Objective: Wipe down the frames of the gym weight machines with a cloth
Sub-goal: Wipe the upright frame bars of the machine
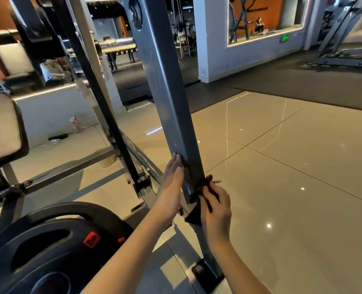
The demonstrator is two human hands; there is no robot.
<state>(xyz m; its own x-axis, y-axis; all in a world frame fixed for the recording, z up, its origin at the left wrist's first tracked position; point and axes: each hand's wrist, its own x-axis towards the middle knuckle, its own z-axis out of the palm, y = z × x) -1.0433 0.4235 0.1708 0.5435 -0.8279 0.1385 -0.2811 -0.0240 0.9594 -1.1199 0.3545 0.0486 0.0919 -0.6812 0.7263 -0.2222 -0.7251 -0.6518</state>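
A tall grey steel upright (167,92) of the weight machine frame runs from the top centre down to a black foot (205,272) on the tiled floor. My left hand (172,183) lies flat with straight fingers against the upright's left face, low on the post. My right hand (216,211) grips a dark brown cloth (194,217) and presses it against the post's right edge, just below the left hand.
A black weight plate (48,251) with a red label fills the lower left. A padded seat back (2,128) stands at the left edge. A spray bottle (76,125) sits on the floor by the mirror wall. Glossy tiled floor (292,187) spreads to the right.
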